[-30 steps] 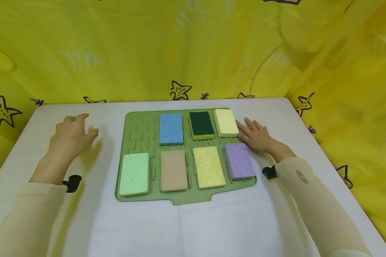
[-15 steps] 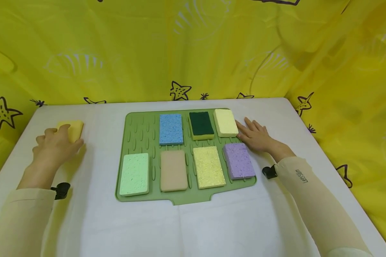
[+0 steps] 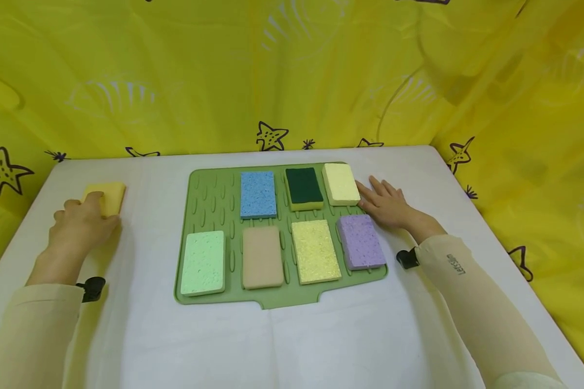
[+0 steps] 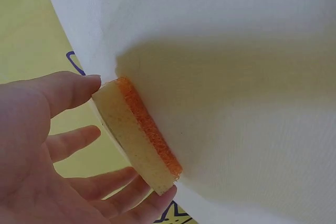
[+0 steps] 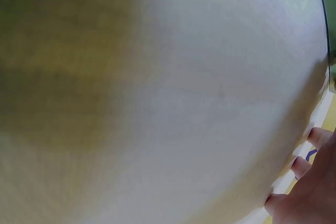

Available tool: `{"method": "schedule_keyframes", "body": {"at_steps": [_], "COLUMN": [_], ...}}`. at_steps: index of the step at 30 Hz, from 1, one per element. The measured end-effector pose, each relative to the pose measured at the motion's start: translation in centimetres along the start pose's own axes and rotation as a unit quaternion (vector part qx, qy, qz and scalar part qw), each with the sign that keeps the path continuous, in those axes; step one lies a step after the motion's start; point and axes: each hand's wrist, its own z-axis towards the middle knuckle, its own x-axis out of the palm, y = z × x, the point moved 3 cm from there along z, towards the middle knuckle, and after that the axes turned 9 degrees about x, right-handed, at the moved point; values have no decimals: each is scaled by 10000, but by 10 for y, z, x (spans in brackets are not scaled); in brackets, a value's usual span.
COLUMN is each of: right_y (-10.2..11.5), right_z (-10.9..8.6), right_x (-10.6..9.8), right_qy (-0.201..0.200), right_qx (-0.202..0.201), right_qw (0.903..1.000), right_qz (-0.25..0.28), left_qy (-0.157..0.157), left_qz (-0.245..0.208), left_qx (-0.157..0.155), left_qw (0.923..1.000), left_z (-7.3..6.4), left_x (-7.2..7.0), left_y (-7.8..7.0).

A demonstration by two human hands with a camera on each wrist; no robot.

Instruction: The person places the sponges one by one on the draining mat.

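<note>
At the table's left, my left hand point(image 3: 80, 224) grips a yellow sponge point(image 3: 112, 197). In the left wrist view that sponge point(image 4: 131, 132) has an orange scrubbing layer facing the table, with the thumb at one end and fingertips at the other. My right hand point(image 3: 386, 204) rests with straight, spread fingers on the table by the right edge of the green mat point(image 3: 209, 189). Its fingertips are beside the cream sponge point(image 3: 342, 185); whether they touch it I cannot tell. Only part of that hand point(image 5: 310, 192) shows in the right wrist view.
Several sponges lie in two rows on the mat: blue point(image 3: 258, 194), dark-green-topped point(image 3: 304, 186), mint point(image 3: 203, 263), beige point(image 3: 263, 257), yellow point(image 3: 316, 252) and purple point(image 3: 362, 242). Yellow curtain point(image 3: 214, 81) surrounds the white table point(image 3: 253, 346) at the back and sides.
My left hand has come lower and to the left, and its thumb and fingers have taken hold of the yellow sponge. The right hand and the sponges on the mat have stayed put.
</note>
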Motion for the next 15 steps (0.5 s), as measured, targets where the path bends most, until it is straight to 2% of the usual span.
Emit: {"method": "schedule_keyframes", "body": {"at_steps": [15], "right_y": [0], "right_z": [1], "right_x": [-2], "right_qy": [-33], "right_qx": [9], "right_qw": [10000], "right_qz": [-50], "left_qy": [-158], "left_qz": [17], "left_qx": [-76], "left_qw": [9998], "left_z": [1], "left_x": [2], "left_y": [4]}}
